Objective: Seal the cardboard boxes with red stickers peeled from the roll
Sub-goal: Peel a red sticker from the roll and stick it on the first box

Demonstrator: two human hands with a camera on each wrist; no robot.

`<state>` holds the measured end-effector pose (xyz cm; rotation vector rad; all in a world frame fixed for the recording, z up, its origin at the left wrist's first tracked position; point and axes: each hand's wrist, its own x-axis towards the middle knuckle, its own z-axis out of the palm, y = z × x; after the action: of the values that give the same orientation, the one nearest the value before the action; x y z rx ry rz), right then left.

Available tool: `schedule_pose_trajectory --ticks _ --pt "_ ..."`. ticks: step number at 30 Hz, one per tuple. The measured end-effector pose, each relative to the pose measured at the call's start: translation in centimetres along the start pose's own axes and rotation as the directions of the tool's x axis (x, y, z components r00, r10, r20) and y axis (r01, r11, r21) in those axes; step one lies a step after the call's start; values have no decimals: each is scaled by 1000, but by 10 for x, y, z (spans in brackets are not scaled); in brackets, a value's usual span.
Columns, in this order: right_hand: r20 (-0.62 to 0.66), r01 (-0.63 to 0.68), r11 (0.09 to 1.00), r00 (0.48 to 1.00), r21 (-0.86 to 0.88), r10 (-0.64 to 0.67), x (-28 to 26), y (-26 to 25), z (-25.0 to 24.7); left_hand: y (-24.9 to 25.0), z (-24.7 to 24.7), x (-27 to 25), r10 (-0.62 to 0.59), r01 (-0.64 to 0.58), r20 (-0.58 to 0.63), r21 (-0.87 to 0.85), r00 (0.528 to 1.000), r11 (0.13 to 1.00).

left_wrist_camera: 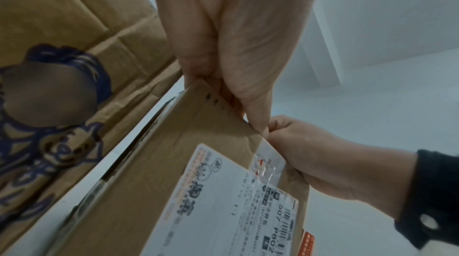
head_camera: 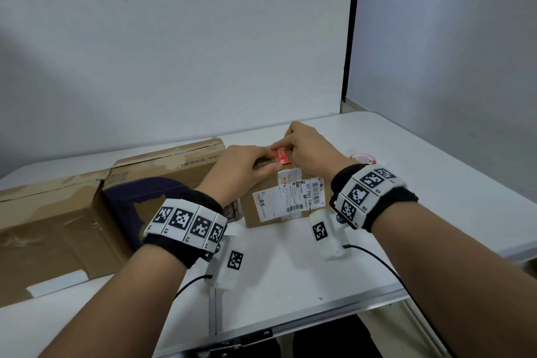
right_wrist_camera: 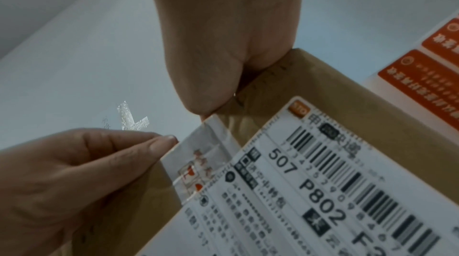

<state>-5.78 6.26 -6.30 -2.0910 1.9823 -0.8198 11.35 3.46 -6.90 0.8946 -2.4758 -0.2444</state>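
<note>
Hands met over the top edge of a small cardboard box (head_camera: 279,200), the landmark for everything that follows. Our left hand (head_camera: 241,167) lay on the box's top left part with fingers pressed together. Our right hand (head_camera: 308,148) curled over the top right part, thumb and forefinger pinching one end of a red sticker (head_camera: 281,156) that lay across the top. We judged the sticker thin, limp and tacky, likely to crease or fold onto itself, so best held by its very ends and smoothed flat. The box looked light and fairly stiff, steadied best by pressing on its top. A printed shipping label (head_camera: 290,195) covered the side facing us. Just right of the box and behind it sat the sticker roll (head_camera: 363,157). Left of the box lay a large worn carton (head_camera: 72,212) with dark blue print. The box stood on a white table (head_camera: 436,197), and behind it rose a plain white wall (head_camera: 203,38).
</note>
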Motion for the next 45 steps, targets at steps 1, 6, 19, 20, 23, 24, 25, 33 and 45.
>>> schedule_pose_trajectory --ticks 1,6,19,20,23,24,25,33,45 --pt "-5 -10 1000 1000 7 10 1 0 0 0 0 0 0 0 -1 -4 1000 1000" --pt "-17 -39 999 999 23 39 3 2 2 -1 1 1 -11 11 -9 -30 1000 1000" --pt "-18 -91 996 996 27 91 -3 -3 -9 4 -3 -6 -15 15 14 -21 1000 1000" --pt "-9 -80 996 997 30 80 -4 -4 -9 4 -3 -6 -16 16 15 -19 1000 1000" --pt "-8 -45 999 999 16 45 -12 -7 -9 3 -3 -6 -25 25 16 -15 1000 1000" --pt "-19 -33 999 999 7 34 -15 -6 -9 3 -3 -6 -29 29 22 -12 999 999" --pt "-31 -21 1000 999 -1 21 -18 -4 -8 3 -3 -6 -35 36 28 -16 999 999" --pt "-96 15 1000 995 -18 -17 -31 0 -3 2 0 -5 -81 81 5 -45 997 996" --pt "-119 44 984 991 -171 -65 -51 -6 -2 1 2 -3 -118 118 -1 -69 993 991"
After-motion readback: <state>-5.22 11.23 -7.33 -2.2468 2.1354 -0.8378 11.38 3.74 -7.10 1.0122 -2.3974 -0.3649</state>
